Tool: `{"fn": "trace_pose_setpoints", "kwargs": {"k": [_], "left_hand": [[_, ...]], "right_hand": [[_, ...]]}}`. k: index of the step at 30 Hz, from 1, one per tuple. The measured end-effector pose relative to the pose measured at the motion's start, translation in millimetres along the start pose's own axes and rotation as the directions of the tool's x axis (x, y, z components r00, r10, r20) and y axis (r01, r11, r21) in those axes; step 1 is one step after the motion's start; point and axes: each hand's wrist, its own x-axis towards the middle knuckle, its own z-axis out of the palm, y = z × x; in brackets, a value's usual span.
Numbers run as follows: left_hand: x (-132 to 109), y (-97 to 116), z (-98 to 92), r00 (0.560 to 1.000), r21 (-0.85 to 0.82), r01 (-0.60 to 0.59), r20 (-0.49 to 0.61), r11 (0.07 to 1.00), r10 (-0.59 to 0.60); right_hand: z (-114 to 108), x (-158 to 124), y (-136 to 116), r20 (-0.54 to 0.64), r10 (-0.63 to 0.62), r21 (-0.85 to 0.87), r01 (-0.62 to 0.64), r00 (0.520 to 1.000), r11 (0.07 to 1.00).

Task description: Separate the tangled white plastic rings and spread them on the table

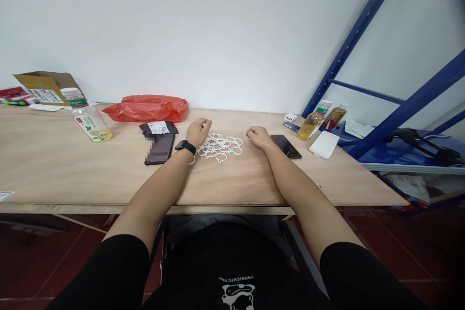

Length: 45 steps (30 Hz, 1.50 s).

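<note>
Several white plastic curtain rings, each with a small tab or eyelet, lie in a loose pile on the wooden table between my hands. My left hand, with a black watch on its wrist, is just beyond the pile's left edge. Its fingers are curled together, and whatever they may hold is hidden. To the right of the pile, my right hand is closed, with a white ring showing at its fingertips. One more ring lies partly behind my left wrist.
Left of my arm are a phone, a black package, a red plastic bag, a bottle and a cardboard box. Rightward lie another phone, a white case, a drink bottle and a blue rack.
</note>
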Motion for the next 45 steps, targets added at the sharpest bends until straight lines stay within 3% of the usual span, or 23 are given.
{"fn": "trace_pose_setpoints", "kwargs": {"k": [4, 8, 15, 24, 28, 32, 38, 41, 45], "left_hand": [[11, -31, -11.5, 0.952, -0.076, 0.253, -0.158, 0.964, -0.262], [11, -50, -12.8, 0.904, -0.165, 0.399, -0.091, 0.902, -0.417], [7, -46, -3.2, 0.842, -0.298, 0.519, 0.017, 0.801, -0.540], [8, -41, 14.6, 0.811, -0.435, 0.546, 0.062, 0.715, -0.582], [7, -37, 19.9, 0.818, -0.427, 0.546, 0.089, 0.721, -0.568], [5, -35, 24.0, 0.825, -0.427, 0.544, 0.113, 0.723, -0.554], [3, -33, 25.8, 0.815, -0.417, 0.569, 0.169, 0.709, -0.554], [2, -34, 26.4, 0.834, -0.403, 0.544, 0.164, 0.736, -0.527], [-2, -36, 27.4, 0.889, -0.259, 0.454, 0.198, 0.853, -0.413]], "right_hand": [[2, -1, -3, 0.040, -0.026, 0.001, 0.026, 0.999, 1.000], [4, -3, -5, 0.074, -0.056, -0.035, 0.059, 0.996, 0.998], [2, -2, -6, 0.053, -0.036, -0.081, 0.040, 0.998, 0.996], [2, -1, -6, 0.063, -0.077, -0.119, 0.084, 0.995, 0.989], [5, -4, -7, 0.037, -0.111, -0.080, 0.113, 0.993, 0.990], [10, -10, -21, 0.019, -0.100, -0.082, 0.101, 0.995, 0.992], [22, -17, -51, 0.100, -0.203, -0.068, 0.211, 0.974, 0.975], [27, -17, -57, 0.124, -0.270, -0.037, 0.277, 0.955, 0.960], [29, -16, -52, 0.141, -0.305, -0.054, 0.315, 0.942, 0.948]]}}
